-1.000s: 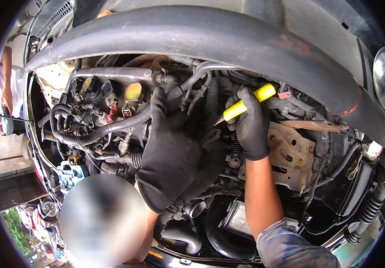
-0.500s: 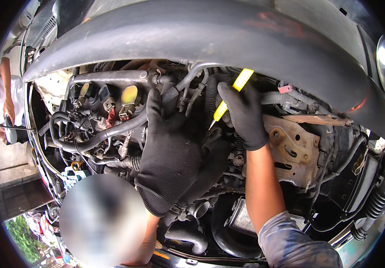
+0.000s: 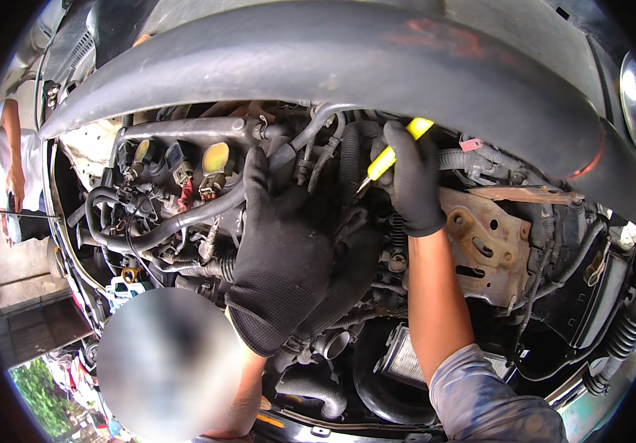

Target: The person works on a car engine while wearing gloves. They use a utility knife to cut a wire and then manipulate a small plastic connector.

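My right hand (image 3: 415, 177), in a black glove, is closed round the yellow handle of a screwdriver (image 3: 382, 162). Its thin metal shaft slants down to the left among dark hoses; the tip is hard to make out there. Also gloved in black, my left hand (image 3: 285, 240) lies over the middle of the engine (image 3: 207, 127). One of its fingers stretches out beside a thick black hose (image 3: 185, 216). The other fingers reach down between the parts and are mostly hidden.
A broad dark curved panel (image 3: 318, 59) spans above both hands. Right of my right wrist sits a rusty metal bracket (image 3: 491, 240). Corrugated tubes (image 3: 351, 155) run close to the screwdriver. At the far left stands another person (image 3: 14, 159). A blurred round patch covers the lower left.
My right hand has shifted slightly right with the screwdriver, and its shaft tip has moved right too. My left hand stays almost in place.
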A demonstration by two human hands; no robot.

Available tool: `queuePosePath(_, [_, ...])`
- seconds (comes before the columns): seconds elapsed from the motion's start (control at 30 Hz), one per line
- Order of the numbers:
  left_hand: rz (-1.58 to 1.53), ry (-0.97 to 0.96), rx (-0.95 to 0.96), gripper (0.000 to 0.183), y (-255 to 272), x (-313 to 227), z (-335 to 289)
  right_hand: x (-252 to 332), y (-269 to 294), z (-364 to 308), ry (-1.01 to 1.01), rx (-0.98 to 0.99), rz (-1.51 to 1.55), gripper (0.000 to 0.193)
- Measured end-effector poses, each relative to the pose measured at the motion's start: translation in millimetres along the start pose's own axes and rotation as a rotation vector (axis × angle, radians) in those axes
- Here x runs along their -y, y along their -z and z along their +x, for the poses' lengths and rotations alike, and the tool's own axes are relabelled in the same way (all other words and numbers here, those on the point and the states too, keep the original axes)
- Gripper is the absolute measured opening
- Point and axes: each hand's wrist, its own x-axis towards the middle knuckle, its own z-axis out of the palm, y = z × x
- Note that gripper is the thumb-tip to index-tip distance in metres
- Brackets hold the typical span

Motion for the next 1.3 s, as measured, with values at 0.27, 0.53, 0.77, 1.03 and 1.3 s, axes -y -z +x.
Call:
queuePosePath(0.27, [-0.001, -0.002, 0.026, 0.077, -1.1, -0.6, 0.7, -14.8, 3.0, 0.7, 0.112, 0.066, -0.302, 0.018])
queuePosePath(0.53, [0.013, 0.003, 0.039, 0.077, 3.9, 0.0, 0.0, -3.8, 5.2, -1.3, 0.064, 0.03, -0.184, 0.024])
queuePosePath(0.77, [0.007, -0.009, 0.066, 0.078, 3.0, -2.1, 1.1, -28.5, 16.8, 4.2, 0.153, 0.032, -0.343, 0.017])
queuePosePath(1.03, [0.02, -0.015, -0.012, 0.061, 0.0, -6.6, 9.2, -69.4, 42.0, 8.6, 0.245, -0.076, -0.594, 0.025])
queuePosePath(1.3, [0.013, 0.031, 0.093, 0.067, 13.0, -3.8, 2.2, -24.3, -8.3, -8.9, 0.217, 0.008, -0.416, 0.022])
